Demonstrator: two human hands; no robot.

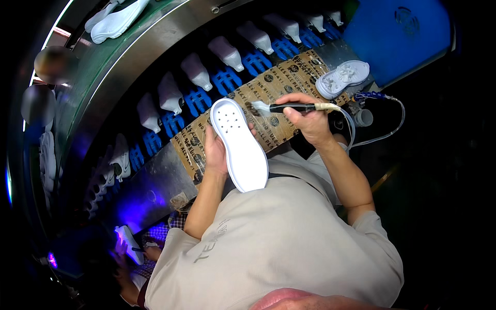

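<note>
My left hand [216,150] is wrapped round the side of a white shoe sole [245,155]. The sole is tilted, its hollow inner face turned up and its far end dotted with small dark holes. To the right of it, my right hand [311,123] grips a glue brush [281,108] by its black handle. The brush's pale bristles point left toward the sole and stay apart from it. A clear tube [352,129] runs from the back of the handle. Beneath both hands lies printed brown cardboard [194,147] on the bench.
Several pale shoe uppers on lasts [196,72] line the far side with blue holders [227,80]. Another white sole [342,78] sits right, near a small jar [363,118] and a blue panel [395,41]. Lower left, a co-worker's hands hold a sole [129,245] under violet light.
</note>
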